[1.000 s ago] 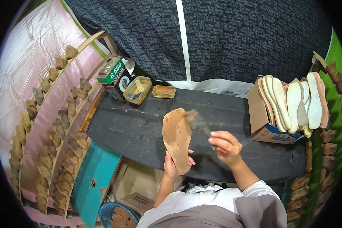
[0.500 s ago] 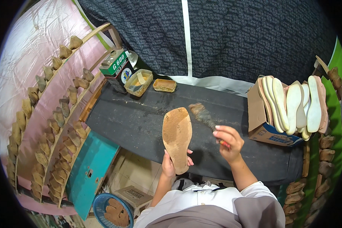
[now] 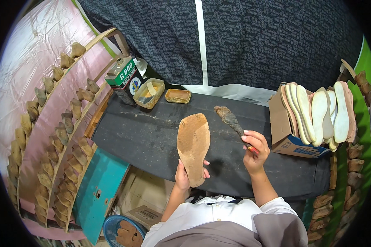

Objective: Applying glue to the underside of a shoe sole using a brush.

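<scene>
In my left hand (image 3: 184, 176) is a tan shoe insole (image 3: 192, 146), gripped by its narrow heel end with the broad toe part pointing away from me. Its upper surface looks darker and damp toward the toe. To the right, my right hand (image 3: 255, 150) pinches the red-tipped handle of a glue brush (image 3: 228, 118). The brush's thick, crusted dark head points up and left, apart from the insole. Both things are held above the black-covered table (image 3: 152, 136).
At the table's far left stand a green and black metal can (image 3: 123, 78), a plastic tub (image 3: 149, 95) and a small amber dish (image 3: 178, 96). A cardboard box (image 3: 281, 123) of pale insoles stands right. Shelves of wooden shoe lasts (image 3: 62, 133) line the left; a blue basket (image 3: 110, 230) sits below.
My right hand has moved slightly right with the brush, taking its head farther from the insole. The insole stays nearly where it was in my left hand.
</scene>
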The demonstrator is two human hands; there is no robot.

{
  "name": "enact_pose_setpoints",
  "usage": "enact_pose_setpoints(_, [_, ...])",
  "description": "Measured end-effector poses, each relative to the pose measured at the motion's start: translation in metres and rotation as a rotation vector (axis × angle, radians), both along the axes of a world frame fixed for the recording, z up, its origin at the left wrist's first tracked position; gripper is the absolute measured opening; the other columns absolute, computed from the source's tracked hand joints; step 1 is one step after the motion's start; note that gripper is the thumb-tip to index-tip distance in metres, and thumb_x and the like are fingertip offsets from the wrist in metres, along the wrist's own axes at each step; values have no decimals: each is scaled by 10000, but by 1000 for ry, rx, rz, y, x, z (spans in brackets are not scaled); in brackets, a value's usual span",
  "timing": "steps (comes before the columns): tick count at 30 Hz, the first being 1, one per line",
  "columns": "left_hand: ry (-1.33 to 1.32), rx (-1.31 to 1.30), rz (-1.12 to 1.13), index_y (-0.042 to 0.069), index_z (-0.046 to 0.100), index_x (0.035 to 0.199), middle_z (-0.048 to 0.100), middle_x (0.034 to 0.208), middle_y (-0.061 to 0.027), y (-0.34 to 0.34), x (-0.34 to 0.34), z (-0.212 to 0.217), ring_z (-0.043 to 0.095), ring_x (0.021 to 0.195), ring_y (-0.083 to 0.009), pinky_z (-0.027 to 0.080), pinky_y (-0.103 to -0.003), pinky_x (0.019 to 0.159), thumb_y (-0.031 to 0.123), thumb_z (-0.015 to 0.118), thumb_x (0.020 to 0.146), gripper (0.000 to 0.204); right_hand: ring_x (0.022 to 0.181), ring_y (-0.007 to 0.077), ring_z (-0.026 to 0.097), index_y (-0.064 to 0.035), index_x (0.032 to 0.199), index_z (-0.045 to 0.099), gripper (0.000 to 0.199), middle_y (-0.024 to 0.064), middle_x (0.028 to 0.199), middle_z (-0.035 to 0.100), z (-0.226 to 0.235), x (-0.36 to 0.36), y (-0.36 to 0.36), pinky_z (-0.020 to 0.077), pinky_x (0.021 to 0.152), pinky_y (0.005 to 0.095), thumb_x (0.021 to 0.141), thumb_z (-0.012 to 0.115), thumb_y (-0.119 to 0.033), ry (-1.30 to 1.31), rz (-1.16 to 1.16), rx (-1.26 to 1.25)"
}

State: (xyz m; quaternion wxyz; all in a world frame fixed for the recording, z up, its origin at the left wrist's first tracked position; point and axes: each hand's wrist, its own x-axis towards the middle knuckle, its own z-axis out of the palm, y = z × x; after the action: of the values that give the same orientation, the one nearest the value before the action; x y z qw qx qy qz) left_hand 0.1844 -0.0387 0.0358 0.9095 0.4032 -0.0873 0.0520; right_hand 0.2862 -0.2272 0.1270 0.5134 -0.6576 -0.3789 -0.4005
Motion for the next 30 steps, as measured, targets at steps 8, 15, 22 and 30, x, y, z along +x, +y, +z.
enact_pose_setpoints(8, [-50,73,-6,-43,356,1242,540,1016,-232,36,15,2,602,680,-306,493,-369,599,537,107,923,707,783,243,638,-44,911,656,260,141,970,609,-9,-10,42,542,646,291,657,665,11,-166,425,-109])
enact_pose_setpoints(15, [7,44,-39,-53,365,1231,537,1017,-229,73,22,-1,595,676,-311,490,-378,604,543,101,920,722,796,245,632,-63,929,643,373,114,964,613,-11,0,62,541,657,291,597,662,106,36,33,-63])
enact_pose_setpoints(22, [-37,66,-69,-57,371,1221,530,1016,-233,97,25,-3,593,674,-314,487,-384,610,533,81,923,722,745,248,637,-43,849,651,136,130,930,602,-19,-6,99,534,598,293,717,673,-22,-219,385,-136])
enact_pose_setpoints(30, [35,31,-57,-56,377,1210,520,1024,-236,123,23,-16,594,677,-318,488,-385,612,531,77,924,719,768,259,635,-44,901,653,289,132,942,608,-25,-1,107,539,634,307,623,695,24,-13,55,-94])
